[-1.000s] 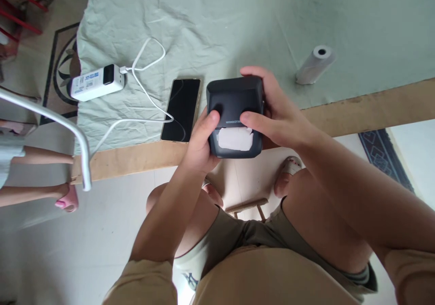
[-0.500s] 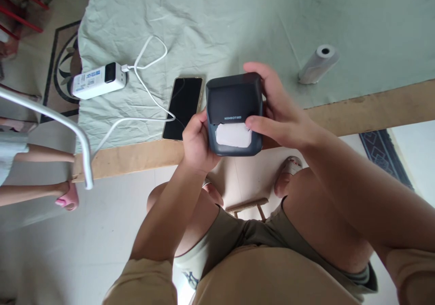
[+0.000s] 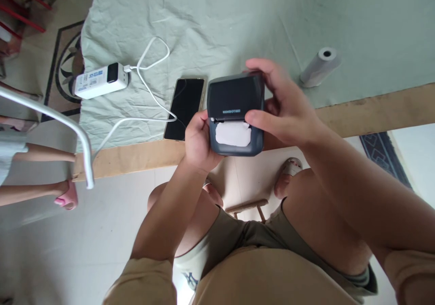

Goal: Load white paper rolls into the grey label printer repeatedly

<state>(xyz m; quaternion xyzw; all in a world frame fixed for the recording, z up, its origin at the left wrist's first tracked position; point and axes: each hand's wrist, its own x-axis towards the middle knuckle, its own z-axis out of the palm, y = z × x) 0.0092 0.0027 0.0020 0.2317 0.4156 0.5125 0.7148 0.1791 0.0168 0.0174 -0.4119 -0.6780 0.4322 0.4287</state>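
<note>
A dark label printer [image 3: 234,97] marked NIIMBOT is held up at the table's front edge. A white strip of paper [image 3: 233,134] shows below its lid, with a torn-looking edge. My left hand [image 3: 200,142] grips the printer's left side, its fingers partly hidden underneath. With my right hand [image 3: 283,101] I hold the lid, thumb at its lower right edge and fingers round the upper right side. The lid is slightly raised, with a narrow gap along its front. To the left of the printer lies a dark-screened phone [image 3: 186,103].
A white power bank [image 3: 102,80] with a white cable [image 3: 146,83] lies on the green cloth [image 3: 217,19]. At the right stands a white paper roll [image 3: 319,67]. A white curved tube [image 3: 64,119] crosses the left foreground. Another person's legs [image 3: 37,191] are at the left.
The printer's lid has lifted a little at its front edge, opening a narrow gap. My right hand has shifted slightly with it; the left keeps its grip.
</note>
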